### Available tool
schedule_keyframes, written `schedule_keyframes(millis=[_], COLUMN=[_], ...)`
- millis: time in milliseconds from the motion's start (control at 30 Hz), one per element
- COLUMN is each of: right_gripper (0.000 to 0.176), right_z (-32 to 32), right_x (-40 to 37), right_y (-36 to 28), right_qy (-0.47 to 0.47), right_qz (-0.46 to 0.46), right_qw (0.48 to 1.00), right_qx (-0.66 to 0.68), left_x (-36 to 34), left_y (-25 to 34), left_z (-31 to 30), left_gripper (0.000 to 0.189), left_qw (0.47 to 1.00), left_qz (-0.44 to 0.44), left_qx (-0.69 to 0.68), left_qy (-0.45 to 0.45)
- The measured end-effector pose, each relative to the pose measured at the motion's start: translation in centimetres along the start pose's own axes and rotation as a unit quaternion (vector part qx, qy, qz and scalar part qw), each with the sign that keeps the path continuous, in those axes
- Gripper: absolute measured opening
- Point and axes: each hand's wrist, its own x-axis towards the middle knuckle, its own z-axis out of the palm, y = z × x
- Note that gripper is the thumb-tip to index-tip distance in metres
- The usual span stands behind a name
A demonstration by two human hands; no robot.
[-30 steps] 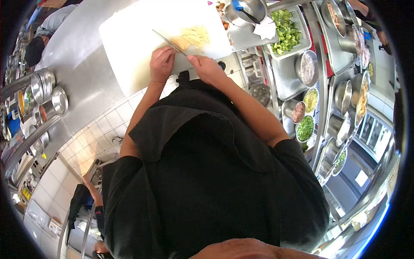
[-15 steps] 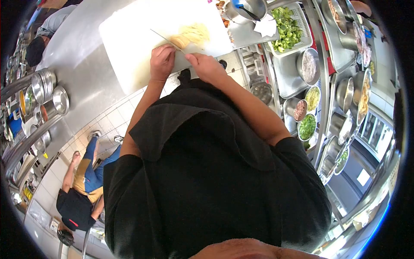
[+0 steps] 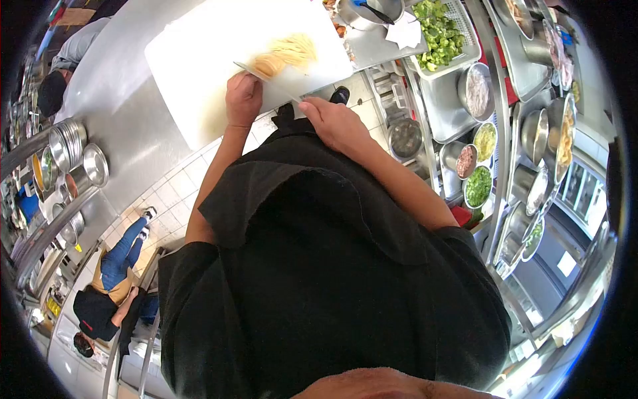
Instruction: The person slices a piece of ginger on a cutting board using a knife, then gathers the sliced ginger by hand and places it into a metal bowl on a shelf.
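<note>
On the white cutting board (image 3: 199,73) lies a heap of thin pale yellow strips (image 3: 294,50), with thicker pale slices (image 3: 268,64) beside it. My right hand (image 3: 337,123) is closed around the handle of a knife (image 3: 279,86). The blade slants toward the upper left, passing between the slices and my left hand (image 3: 244,100). Curled fingers of my left hand rest at the near side of the blade, close to its tip end; what they press on is hidden. The food's exact kind does not show.
Right of the board stand a metal pot (image 3: 379,12), a white basket (image 3: 473,53) of chopped green vegetables, and racks with several bowls of ingredients. Stacked metal bowls (image 3: 66,143) sit at left. One person (image 3: 109,292) is at lower left, another (image 3: 80,50) at upper left.
My right hand has moved slightly right and down with the knife, showing more blade. My left hand has shifted a little left. The person at lower left has moved farther down and left.
</note>
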Motion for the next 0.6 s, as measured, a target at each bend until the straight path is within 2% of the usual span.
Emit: schedule_keyframes(millis=[600], right_gripper=[0.047], right_z=[1.3], right_x=[0.2], right_y=[1.2], right_qy=[-0.001], right_qz=[0.018], right_qw=[1.000], right_qx=[-0.004], left_x=[-0.3], left_y=[0.0], left_z=[-0.2], left_gripper=[0.017], left_qw=[0.999], left_qz=[-0.035], left_qx=[0.007], left_qy=[-0.004])
